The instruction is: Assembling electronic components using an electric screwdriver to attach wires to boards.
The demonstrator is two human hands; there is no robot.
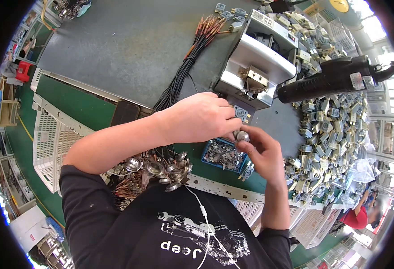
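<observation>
Silver round part [242, 136] sits at 3 o'clock of frame centre, pinched by right hand [267, 154]. Left hand [203, 117] at its 10, fingers curled, tips hidden; can't tell grip. Left forearm [121, 140] crosses, hides black cable bundle [179, 80].

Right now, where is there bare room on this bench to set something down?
Mostly bare: the grey benchtop left of the cable bundle. A smaller patch lies between the metal machine, the right hand and the heaped parts. Crowded: that heap and the filled blue tray.
</observation>
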